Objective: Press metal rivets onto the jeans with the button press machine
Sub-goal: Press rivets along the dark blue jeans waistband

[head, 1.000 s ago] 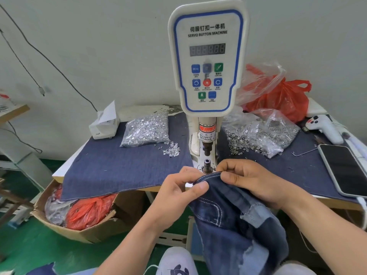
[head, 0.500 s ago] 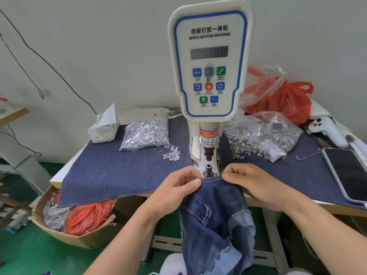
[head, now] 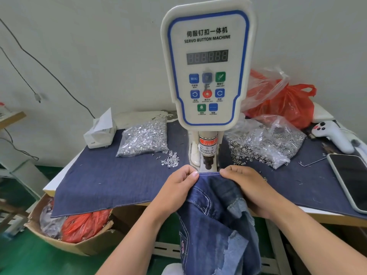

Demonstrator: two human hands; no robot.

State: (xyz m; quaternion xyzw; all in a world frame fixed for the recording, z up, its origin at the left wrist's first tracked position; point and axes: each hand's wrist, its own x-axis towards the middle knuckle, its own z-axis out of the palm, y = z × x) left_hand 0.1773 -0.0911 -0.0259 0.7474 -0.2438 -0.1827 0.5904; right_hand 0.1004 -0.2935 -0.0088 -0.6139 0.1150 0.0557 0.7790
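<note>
Dark blue jeans with white stitching hang off the table's front edge, their top edge stretched under the punch of the white servo button machine. My left hand pinches the jeans' edge just left of the punch. Just right of it, my right hand pinches the same edge. The fabric hides the lower die. A clear bag of silver rivets lies left of the machine, with a few loose rivets beside it. Right of the machine an open bag of metal rings spills onto the cloth.
Blue denim cloth covers the table. A tissue box sits at back left, a red plastic bag at back right. A white handheld controller and a phone lie at right. A cardboard box of scraps stands on the floor at left.
Both hands have lifted the jeans' edge forward and up, from in front of the die to over it under the punch. The lower die, visible before, is now covered.
</note>
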